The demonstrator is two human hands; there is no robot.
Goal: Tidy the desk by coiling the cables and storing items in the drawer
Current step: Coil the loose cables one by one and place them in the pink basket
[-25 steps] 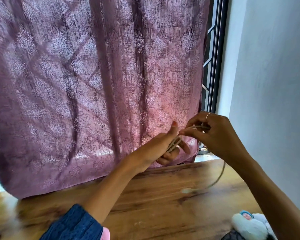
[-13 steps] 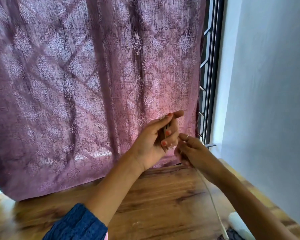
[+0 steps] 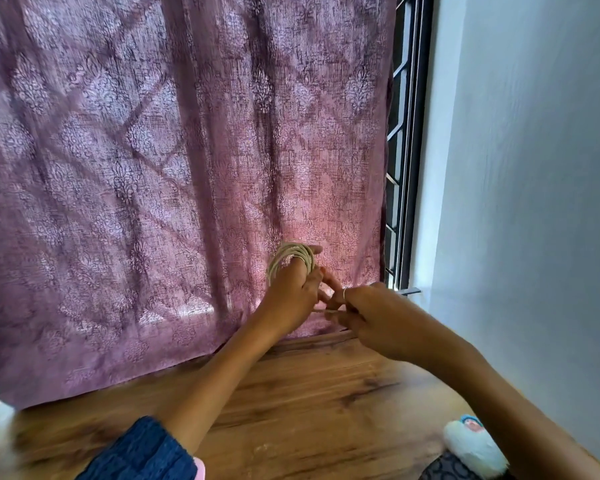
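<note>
Two hands, one coiled cable, one curtain, one desk

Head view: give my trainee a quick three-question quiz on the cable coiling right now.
1. True or false: the cable is looped around the left hand.
2. What does the right hand pinch? A) the curtain B) the cable's loose end C) the fluffy white item
3. Fill in: the hands work above a wooden ____.

Key: 1 true; 2 B; 3 desk.

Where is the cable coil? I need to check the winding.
Head view, centre: the cable coil is looped around the left hand, in front of the curtain, above the desk.
</note>
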